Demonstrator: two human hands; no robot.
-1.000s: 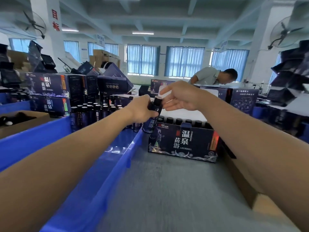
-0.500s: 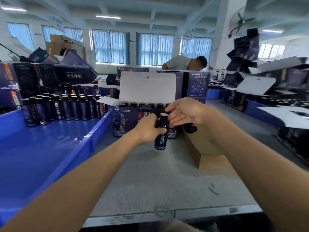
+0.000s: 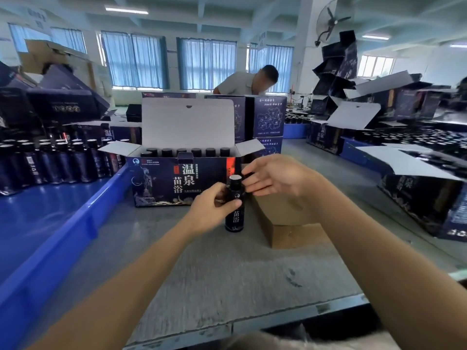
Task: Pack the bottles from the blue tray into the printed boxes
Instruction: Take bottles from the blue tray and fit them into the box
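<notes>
Bottle (image 3: 235,215): dark, with a black cap and pale lettering down its label; upright, just in front of the printed box's right front corner, well back from the near edge of the desk; whether its base rests on the desk I cannot tell
Left grip (image 3: 211,206): fingers and thumb curled round the upper half of the bottle, the thumb lying across its front; it holds the bottle below the cap
Right grip (image 3: 276,176): wide, fingers nearly straight and reaching left toward the cap; the fingertips (image 3: 245,183) sit just beside the cap, touching or not I cannot tell; it holds nothing
Printed box (image 3: 182,181): dark blue with large pale characters; it stands on the desk beside the tray's right rim; lid flap straight up, side flaps spread out; a row of black caps shows inside
Blue tray (image 3: 84,218): runs along the left edge of the desk; bottles in the tray (image 3: 50,161) stand packed together at its far end
Desk (image 3: 227,271): grey and scuffed
Brown carton (image 3: 286,214): plain, on the desk just right of the bottle, under the right forearm
Other person (image 3: 241,82): bent over behind stacked boxes (image 3: 268,118) at the far edge
</notes>
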